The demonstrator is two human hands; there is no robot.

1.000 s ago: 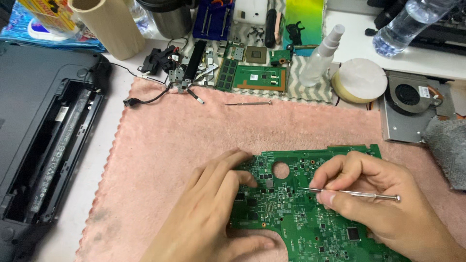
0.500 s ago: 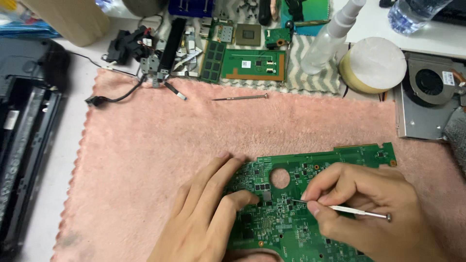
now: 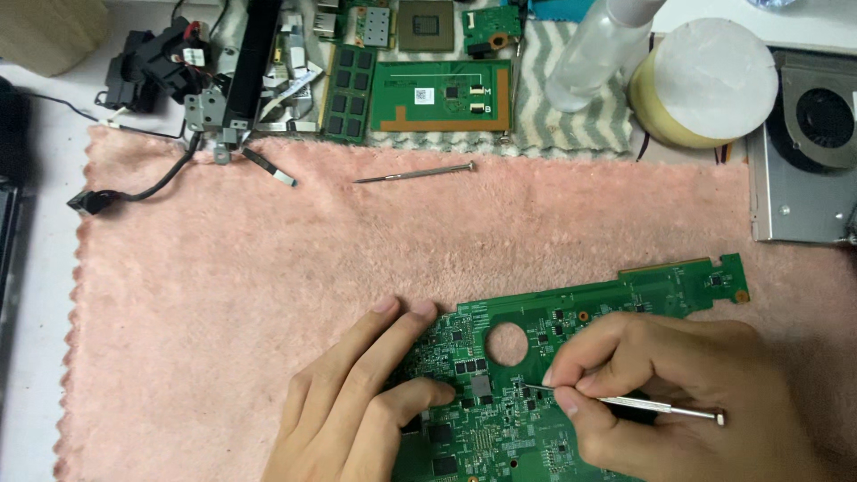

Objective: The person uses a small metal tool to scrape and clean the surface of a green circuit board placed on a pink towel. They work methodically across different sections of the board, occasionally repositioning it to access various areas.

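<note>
Pink and fuzzy, a terry towel (image 3: 268, 295) is covering most of the white bench, and a green circuit board (image 3: 571, 375) is lying flat on its lower right part. On that board the right hand (image 3: 678, 402) is pinching a thin metal screwdriver (image 3: 625, 403) between thumb and curled fingers — its fine tip is touching the board just right of a small grey chip. The left hand (image 3: 357, 402) is resting half open on the board's left edge, fingers stretched, thumb pressing down on the board, gripping nothing. Farther up the towel a second slim screwdriver (image 3: 415, 172) is lying loose. Beyond the towel's edge are sitting a smaller green and copper board (image 3: 442, 94), a dark memory stick (image 3: 348, 94), a clear plastic bottle (image 3: 594, 54), a round roll of pale tape (image 3: 705, 85) and — at far right — a fan (image 3: 826, 116) in its grey metal frame.
</note>
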